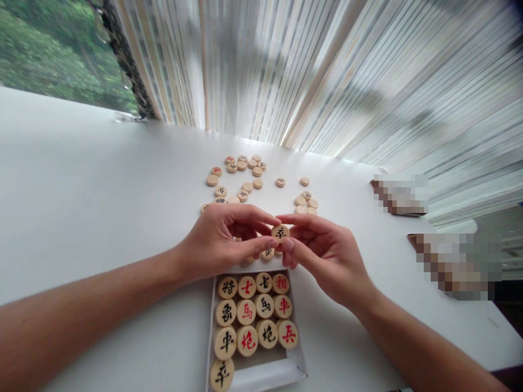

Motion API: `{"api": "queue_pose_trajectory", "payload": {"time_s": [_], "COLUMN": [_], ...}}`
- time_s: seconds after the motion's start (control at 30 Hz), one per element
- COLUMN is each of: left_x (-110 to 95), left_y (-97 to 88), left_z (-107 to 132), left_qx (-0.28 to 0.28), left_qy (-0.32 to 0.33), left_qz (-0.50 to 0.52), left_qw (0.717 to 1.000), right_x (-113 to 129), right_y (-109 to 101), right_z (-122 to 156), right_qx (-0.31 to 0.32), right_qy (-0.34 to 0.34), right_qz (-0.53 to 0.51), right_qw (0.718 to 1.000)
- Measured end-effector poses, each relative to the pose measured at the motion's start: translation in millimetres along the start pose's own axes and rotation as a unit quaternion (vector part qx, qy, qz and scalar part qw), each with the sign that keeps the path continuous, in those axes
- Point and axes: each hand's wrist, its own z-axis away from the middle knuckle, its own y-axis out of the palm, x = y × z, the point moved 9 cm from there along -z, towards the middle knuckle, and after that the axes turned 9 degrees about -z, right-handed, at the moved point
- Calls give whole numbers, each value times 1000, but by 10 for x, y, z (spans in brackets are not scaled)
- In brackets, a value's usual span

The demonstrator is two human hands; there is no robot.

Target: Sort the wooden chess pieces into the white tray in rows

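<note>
Both hands meet over the far end of a white box (297, 356), pinching one round wooden chess piece (280, 233) with a black character between their fingertips. My left hand (220, 239) grips it from the left, my right hand (327, 253) from the right. The box holds several pieces (255, 313) with red and black characters, laid face up in rows. One more piece (222, 374) lies at the box's near left corner. A few pieces (267, 253) show just under my fingers.
Several loose wooden pieces (241, 174) lie scattered on the white table (81, 207) beyond my hands, a smaller group (306, 200) to the right. Two blurred-out brown-edged objects (402, 194) sit at the right. Striped curtains (327, 76) hang behind.
</note>
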Motion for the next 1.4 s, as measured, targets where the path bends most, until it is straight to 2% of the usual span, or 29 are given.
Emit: {"api": "queue_pose_trajectory", "payload": {"time_s": [0.37, 0.6, 0.97, 1.23, 1.4], "left_x": [18, 7, 2, 10, -36], "left_y": [-51, -39, -37, 32, 66], "left_z": [9, 10, -12, 5, 14], "left_qx": [-16, -13, 2, 30, 55], "left_qy": [4, 15, 11, 14, 27], "left_qz": [0, -5, 3, 33, 12], "left_qw": [1000, 1000, 1000, 999, 998], "right_x": [51, 74, 50, -67, -105], "right_y": [-19, -5, -31, 49, 102], "right_z": [30, 42, 30, -6, -1], "right_qx": [0, 28, 14, 41, 66], "right_qy": [-58, -104, -65, 36, 90], "right_qz": [46, 69, 92, -17, -60], "right_qw": [997, 992, 993, 998, 992]}}
